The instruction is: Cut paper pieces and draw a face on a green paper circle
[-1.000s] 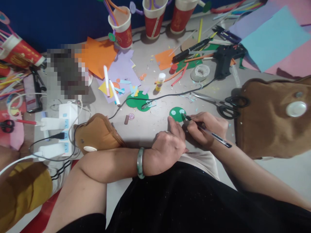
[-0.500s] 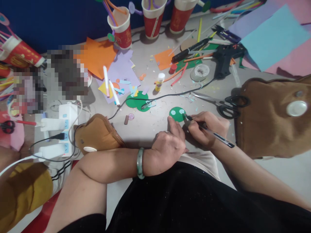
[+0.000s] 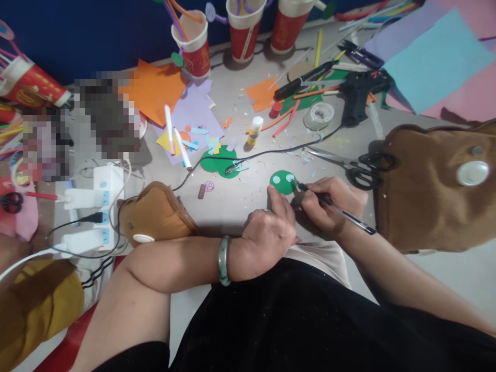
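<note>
A small green paper disc (image 3: 281, 189) with two pale round spots lies on the table in front of me. My left hand (image 3: 269, 232) holds its lower left edge down with a fingertip, the other fingers curled. Closed around a gel pen (image 3: 352, 219), my right hand (image 3: 331, 204) rests at the disc's right side. The pen slants, its tip at or just above the right-hand spot; contact cannot be made out. Black-handled scissors (image 3: 366, 173) lie beyond my right hand. A glue stick (image 3: 255, 130) stands upright behind the disc.
A black cord runs across the table from a glue gun (image 3: 354, 95). Paper cups (image 3: 194, 49) line the back. Brown fabric bags (image 3: 434, 191) lie at right and left. A power strip (image 3: 110, 206) is at left, near another person's yellow clothing (image 3: 42, 310). Paper scraps are scattered about.
The pen and my right hand have shifted very slightly to the right. My left hand and the green disc have stayed put.
</note>
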Action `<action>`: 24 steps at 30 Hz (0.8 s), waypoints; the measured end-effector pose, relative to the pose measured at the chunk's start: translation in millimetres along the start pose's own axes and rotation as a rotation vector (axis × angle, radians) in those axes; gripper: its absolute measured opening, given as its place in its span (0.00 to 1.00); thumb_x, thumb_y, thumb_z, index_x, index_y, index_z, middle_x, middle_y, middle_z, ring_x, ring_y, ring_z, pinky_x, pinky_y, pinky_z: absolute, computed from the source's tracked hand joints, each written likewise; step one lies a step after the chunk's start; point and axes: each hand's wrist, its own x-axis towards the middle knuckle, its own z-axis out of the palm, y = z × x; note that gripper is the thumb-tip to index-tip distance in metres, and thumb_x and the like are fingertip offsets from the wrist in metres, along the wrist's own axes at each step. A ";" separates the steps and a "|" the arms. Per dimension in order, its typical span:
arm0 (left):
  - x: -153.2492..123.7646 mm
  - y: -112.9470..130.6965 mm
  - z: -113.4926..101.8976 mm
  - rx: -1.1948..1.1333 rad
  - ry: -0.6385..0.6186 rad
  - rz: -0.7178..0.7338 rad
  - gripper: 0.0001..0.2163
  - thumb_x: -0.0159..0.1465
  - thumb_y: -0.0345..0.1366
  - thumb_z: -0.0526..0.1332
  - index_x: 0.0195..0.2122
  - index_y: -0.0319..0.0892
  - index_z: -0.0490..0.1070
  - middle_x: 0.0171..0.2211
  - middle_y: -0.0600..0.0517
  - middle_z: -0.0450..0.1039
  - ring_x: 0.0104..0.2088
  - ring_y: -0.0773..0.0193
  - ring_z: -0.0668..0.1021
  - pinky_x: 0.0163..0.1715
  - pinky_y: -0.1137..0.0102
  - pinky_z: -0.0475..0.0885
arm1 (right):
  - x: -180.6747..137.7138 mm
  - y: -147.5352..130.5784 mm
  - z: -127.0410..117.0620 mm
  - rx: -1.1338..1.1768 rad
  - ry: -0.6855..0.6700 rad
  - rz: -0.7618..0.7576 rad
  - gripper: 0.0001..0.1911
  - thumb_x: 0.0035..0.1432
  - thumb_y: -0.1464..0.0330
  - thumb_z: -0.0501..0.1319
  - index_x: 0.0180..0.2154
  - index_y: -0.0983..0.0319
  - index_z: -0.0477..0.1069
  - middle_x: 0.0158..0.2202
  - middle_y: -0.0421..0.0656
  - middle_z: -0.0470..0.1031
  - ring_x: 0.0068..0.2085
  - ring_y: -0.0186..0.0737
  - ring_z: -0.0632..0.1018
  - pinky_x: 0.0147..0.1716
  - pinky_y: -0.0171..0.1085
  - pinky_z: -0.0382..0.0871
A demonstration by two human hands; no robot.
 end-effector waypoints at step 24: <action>0.2 -0.4 0.7 -0.003 0.009 0.007 0.42 0.74 0.59 0.61 0.72 0.20 0.66 0.68 0.11 0.65 0.30 0.59 0.85 0.26 0.69 0.77 | -0.1 1.6 -0.5 0.050 -0.048 0.014 0.08 0.60 0.72 0.67 0.36 0.52 0.72 0.24 0.38 0.75 0.21 0.41 0.75 0.20 0.43 0.71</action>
